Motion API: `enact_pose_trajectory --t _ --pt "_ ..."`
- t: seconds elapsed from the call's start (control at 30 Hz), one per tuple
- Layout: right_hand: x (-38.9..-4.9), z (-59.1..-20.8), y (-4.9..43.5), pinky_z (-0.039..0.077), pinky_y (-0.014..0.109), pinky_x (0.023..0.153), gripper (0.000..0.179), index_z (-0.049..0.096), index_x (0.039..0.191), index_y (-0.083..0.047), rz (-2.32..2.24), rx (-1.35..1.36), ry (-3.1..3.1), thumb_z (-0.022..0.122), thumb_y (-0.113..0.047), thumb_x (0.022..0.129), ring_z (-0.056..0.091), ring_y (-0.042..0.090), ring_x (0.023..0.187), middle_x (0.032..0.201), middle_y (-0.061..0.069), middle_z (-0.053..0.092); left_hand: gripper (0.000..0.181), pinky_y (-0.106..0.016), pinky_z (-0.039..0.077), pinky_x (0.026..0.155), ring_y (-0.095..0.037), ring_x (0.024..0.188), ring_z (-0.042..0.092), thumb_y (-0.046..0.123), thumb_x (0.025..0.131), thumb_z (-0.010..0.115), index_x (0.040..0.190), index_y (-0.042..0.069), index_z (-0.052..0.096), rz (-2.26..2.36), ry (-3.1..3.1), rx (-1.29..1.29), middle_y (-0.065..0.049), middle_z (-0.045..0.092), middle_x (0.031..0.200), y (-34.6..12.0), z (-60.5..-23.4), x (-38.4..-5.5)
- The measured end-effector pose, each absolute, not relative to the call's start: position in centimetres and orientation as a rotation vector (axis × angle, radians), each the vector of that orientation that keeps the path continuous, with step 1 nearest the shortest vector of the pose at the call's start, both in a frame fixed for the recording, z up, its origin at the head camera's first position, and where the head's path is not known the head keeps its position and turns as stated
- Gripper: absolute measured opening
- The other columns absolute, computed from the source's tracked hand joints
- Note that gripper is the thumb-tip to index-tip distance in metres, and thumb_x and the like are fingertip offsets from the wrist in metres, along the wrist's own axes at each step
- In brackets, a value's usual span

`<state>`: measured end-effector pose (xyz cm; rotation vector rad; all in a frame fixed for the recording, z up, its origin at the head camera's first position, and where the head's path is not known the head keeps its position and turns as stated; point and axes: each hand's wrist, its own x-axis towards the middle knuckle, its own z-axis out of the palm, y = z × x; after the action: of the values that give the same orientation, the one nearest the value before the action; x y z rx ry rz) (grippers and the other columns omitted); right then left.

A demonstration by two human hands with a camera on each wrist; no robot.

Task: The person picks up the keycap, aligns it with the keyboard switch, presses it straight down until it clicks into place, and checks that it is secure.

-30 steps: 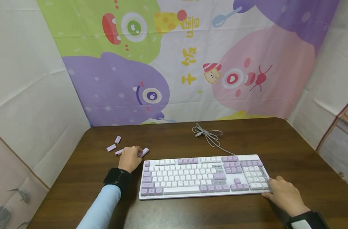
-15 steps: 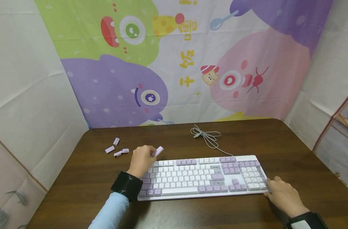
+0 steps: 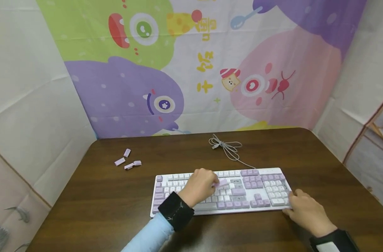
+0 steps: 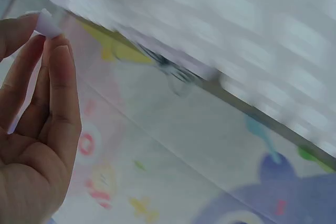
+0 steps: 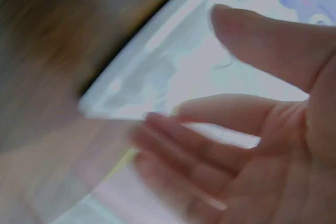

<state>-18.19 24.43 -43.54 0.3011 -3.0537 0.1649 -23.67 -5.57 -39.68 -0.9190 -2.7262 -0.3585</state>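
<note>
My left hand (image 3: 197, 187) pinches a long light-purple keycap (image 3: 222, 183) between thumb and fingertips, over the middle of the white and purple keyboard (image 3: 274, 189). In the left wrist view the pinched keycap (image 4: 48, 24) shows its pale side, with the other fingers extended alongside. On the keyboard, grey spots without keycaps (image 3: 236, 181) show near the purple Enter-side keys. At the keyboard's front right corner rests my right hand (image 3: 309, 211), fingers along the right edge. The right wrist view is blurred; thumb and fingers stand apart there near the keyboard corner (image 5: 152, 72).
Several loose light-purple keycaps (image 3: 119, 161) lie at the back left of the brown wooden table (image 3: 93, 206). Behind the keyboard is its coiled grey cable (image 3: 230, 148). A printed cartoon cloth (image 3: 207, 112) hangs along the table's back edge, with pale sheets at both sides.
My left hand has lifted the long keycap from the group at the left and carried it right, over the keyboard. The right hand stays at the right corner.
</note>
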Motion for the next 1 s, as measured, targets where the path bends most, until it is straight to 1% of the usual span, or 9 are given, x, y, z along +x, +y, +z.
enact_pose_trajectory --t 0.1,0.17,0.3,0.4,0.53,0.63,0.8,0.9,1.0 --pt "-17.9 -43.2 22.2 0.05 0.05 0.075 0.053 0.062 0.112 0.004 0.166 0.522 -2.821 0.079 -0.019 0.068 0.063 0.035 0.095 0.109 0.02 0.064 0.015 -0.021 0.044 0.055 -0.007 0.06 0.059 0.004 0.071 0.068 0.072 0.017 0.074 -0.303 -2.714 -0.988 0.008 0.07 0.069 -3.7 -39.9 -23.4" --pt "-17.7 -43.3 20.8 0.05 0.049 0.078 0.058 0.061 0.118 -0.001 0.177 0.679 -2.669 0.08 -0.016 0.066 0.062 0.033 0.104 0.118 0.016 0.064 0.015 -0.021 0.039 0.05 -0.005 0.054 0.052 0.004 0.069 0.068 0.064 0.018 0.071 -0.253 -2.715 -1.016 0.009 0.065 0.062 -2.6 -40.1 -23.3" --pt "-17.5 -44.1 18.8 0.049 0.044 0.075 0.061 0.061 0.122 -0.008 0.136 0.868 -2.507 0.079 -0.013 0.063 0.062 0.026 0.107 0.123 0.008 0.063 0.02 -0.02 0.034 0.046 -0.006 0.049 0.041 0.004 0.064 0.068 0.053 0.02 0.064 -0.199 -2.707 -1.055 0.009 0.057 0.053 -1.2 -40.8 -23.1" --pt "-17.4 -44.6 18.2 0.048 0.043 0.077 0.059 0.061 0.122 -0.009 0.115 0.887 -2.518 0.076 -0.011 0.065 0.061 0.025 0.111 0.125 0.006 0.062 0.022 -0.02 0.032 0.044 -0.006 0.047 0.038 0.003 0.061 0.068 0.048 0.02 0.06 -0.21 -2.686 -1.066 0.009 0.052 0.049 -0.7 -41.4 -23.0" --pt "-17.4 -45.0 18.0 0.047 0.045 0.08 0.057 0.061 0.122 -0.009 0.12 0.875 -2.586 0.074 -0.01 0.067 0.059 0.026 0.114 0.126 0.005 0.062 0.027 -0.02 0.027 0.043 -0.006 0.046 0.034 0.004 0.06 0.068 0.044 0.019 0.052 -0.202 -2.672 -1.075 0.009 0.042 0.046 -0.3 -42.0 -22.9" --pt "-17.4 -45.1 18.1 0.047 0.047 0.081 0.057 0.06 0.123 -0.009 0.112 0.874 -2.617 0.073 -0.01 0.067 0.058 0.026 0.116 0.126 0.005 0.061 0.028 -0.021 0.03 0.044 -0.006 0.047 0.035 0.005 0.061 0.068 0.045 0.019 0.051 -0.173 -2.676 -1.067 0.009 0.042 0.047 -0.2 -42.1 -22.9" --pt "-17.4 -45.2 18.0 0.046 0.048 0.083 0.055 0.06 0.123 -0.009 0.096 0.877 -2.631 0.071 -0.01 0.068 0.056 0.026 0.118 0.127 0.005 0.061 0.026 -0.022 0.039 0.045 -0.008 0.049 0.046 0.005 0.063 0.068 0.047 0.019 0.053 -0.126 -2.68 -1.046 0.008 0.051 0.051 0.0 -42.1 -22.8" --pt "-17.5 -45.2 17.9 0.046 0.049 0.083 0.054 0.061 0.122 -0.009 0.096 0.876 -2.64 0.07 -0.01 0.069 0.056 0.026 0.118 0.126 0.005 0.062 0.026 -0.023 0.041 0.045 -0.01 0.05 0.051 0.005 0.063 0.068 0.048 0.019 0.053 -0.114 -2.683 -1.048 0.007 0.052 0.052 0.0 -42.2 -22.7" --pt "-17.6 -45.1 17.8 0.045 0.05 0.084 0.053 0.061 0.121 -0.008 0.113 0.87 -2.663 0.07 -0.009 0.069 0.056 0.027 0.119 0.125 0.006 0.062 0.026 -0.023 0.041 0.045 -0.011 0.051 0.052 0.005 0.063 0.069 0.048 0.019 0.053 -0.113 -2.681 -1.055 0.007 0.053 0.052 0.0 -42.3 -22.7"
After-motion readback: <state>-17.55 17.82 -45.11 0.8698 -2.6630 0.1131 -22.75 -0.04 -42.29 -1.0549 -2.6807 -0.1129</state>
